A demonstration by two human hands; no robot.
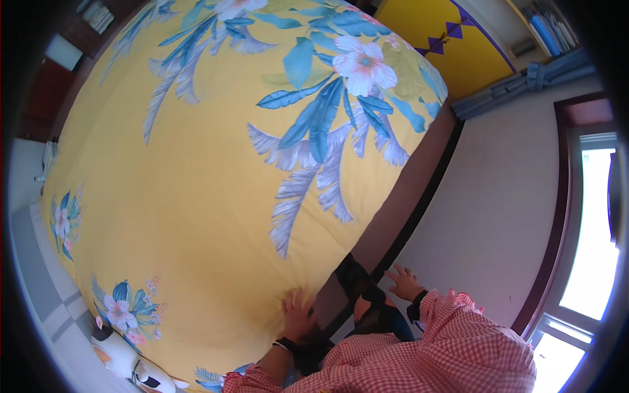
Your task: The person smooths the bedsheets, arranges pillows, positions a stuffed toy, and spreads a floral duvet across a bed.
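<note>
A yellow bed sheet (196, 196) printed with large pink-white flowers and blue and lilac leaves covers the bed. My left hand (298, 316) rests on the sheet near its right edge, fingers spread, a dark band at the wrist. Off to the right, my right hand (404, 283) is held out with fingers apart beside the white wall, holding nothing. I cannot tell whether it touches the wall. Both arms wear red-and-white checked sleeves.
A white plush toy (141, 367) lies at the lower left corner of the bed. A narrow brown floor strip (400, 203) runs between bed and wall (491, 196). At the far right stand a yellow cabinet (452, 52) with purple trim and a bookshelf (553, 33). A bright window (593, 229) is at right.
</note>
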